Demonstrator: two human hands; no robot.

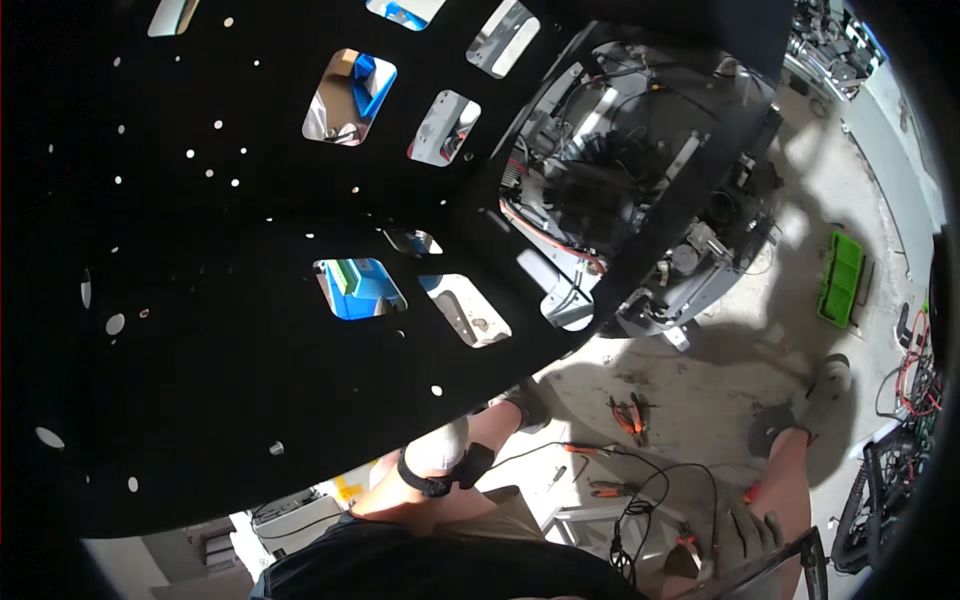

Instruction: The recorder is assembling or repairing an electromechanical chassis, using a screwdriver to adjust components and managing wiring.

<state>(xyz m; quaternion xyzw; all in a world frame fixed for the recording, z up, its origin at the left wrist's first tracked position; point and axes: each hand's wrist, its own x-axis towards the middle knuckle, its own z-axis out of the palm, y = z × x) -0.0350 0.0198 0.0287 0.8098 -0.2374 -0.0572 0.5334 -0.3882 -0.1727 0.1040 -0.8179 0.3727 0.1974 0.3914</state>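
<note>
Presently, the black perforated housing (230,370) is ahead-left; my left hand (438,452) is at its lower edge, probably for support. My right hand (752,534) is beside my right leg (788,482); orange-handled pliers (630,417) lie on the floor (705,385), presumably for reach. I cannot tell whether either hand's fingers grip.

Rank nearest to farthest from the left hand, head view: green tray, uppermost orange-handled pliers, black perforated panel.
From the left hand:
1. Black perforated panel: lower edge right by the hand; contact unclear.
2. Uppermost orange-handled pliers: on the floor, right of the hand.
3. Green tray: on the floor, far right.
</note>
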